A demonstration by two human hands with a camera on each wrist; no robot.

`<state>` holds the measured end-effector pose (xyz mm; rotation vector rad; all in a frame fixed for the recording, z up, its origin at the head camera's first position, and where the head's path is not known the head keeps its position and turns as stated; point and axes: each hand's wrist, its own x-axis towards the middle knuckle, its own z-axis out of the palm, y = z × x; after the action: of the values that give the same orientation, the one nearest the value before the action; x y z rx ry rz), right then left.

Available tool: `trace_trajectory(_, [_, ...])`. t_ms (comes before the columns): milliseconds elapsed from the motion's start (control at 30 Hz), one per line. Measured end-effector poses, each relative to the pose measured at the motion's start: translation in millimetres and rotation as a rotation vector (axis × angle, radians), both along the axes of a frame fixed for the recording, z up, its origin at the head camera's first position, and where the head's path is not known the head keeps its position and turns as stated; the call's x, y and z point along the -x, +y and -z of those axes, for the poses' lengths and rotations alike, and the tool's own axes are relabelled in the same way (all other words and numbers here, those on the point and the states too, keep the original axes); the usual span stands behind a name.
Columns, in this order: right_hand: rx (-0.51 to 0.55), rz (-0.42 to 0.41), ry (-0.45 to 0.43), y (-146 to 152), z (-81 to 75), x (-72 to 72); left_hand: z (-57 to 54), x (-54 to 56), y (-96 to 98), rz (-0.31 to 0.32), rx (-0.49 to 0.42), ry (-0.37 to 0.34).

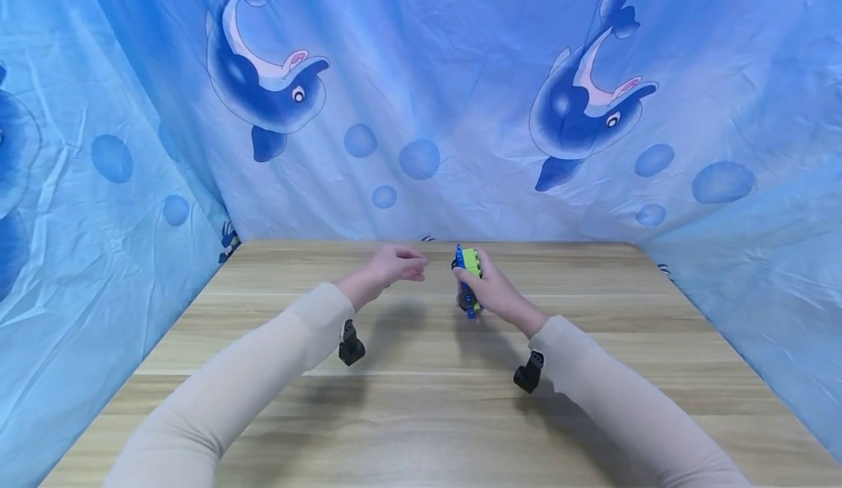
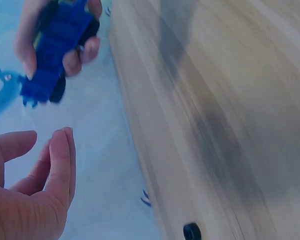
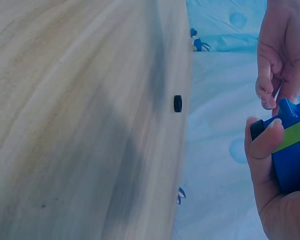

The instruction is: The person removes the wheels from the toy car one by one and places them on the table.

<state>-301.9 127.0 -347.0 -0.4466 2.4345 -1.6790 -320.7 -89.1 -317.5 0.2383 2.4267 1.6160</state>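
Note:
A toy car (image 1: 470,260) built of blue and lime-green bricks, with black wheels, is held above the table by my right hand (image 1: 498,292). Its blue underside with studs or pegs at one end faces the camera in the left wrist view. The right thumb and fingers grip it from both sides, hiding part of it. My left hand (image 1: 398,263) hovers to the left of the car, apart from it. In the left wrist view its thumb and fingers are loosely bent, with a gap and nothing between them. A small black tyre (image 3: 178,103) stands on the table near the far edge.
The wood-grain table (image 1: 421,429) reaches back to a blue curtain (image 1: 460,71) printed with dolphins and bubbles, which also hangs along both sides. A black wrist camera (image 1: 351,343) is strapped to the left sleeve, another camera (image 1: 528,372) to the right.

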Motion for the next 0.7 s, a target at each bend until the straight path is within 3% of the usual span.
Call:
trace_trajectory(267, [0.010, -0.007, -0.010, 2, -0.3, 3.3, -2.6, -17.8, 17.1, 0.153, 0.035, 0.027])
trace_trajectory(500, [0.057, -0.002, -0.039, 4, 4.0, 4.3, 5.6, -23.4, 25.7, 0.292, 0.160, 0.099])
trace_trajectory(700, [0.080, -0.004, -0.009, 3, 8.1, 6.7, 9.0, -29.5, 34.4, 0.365, 0.237, 0.151])
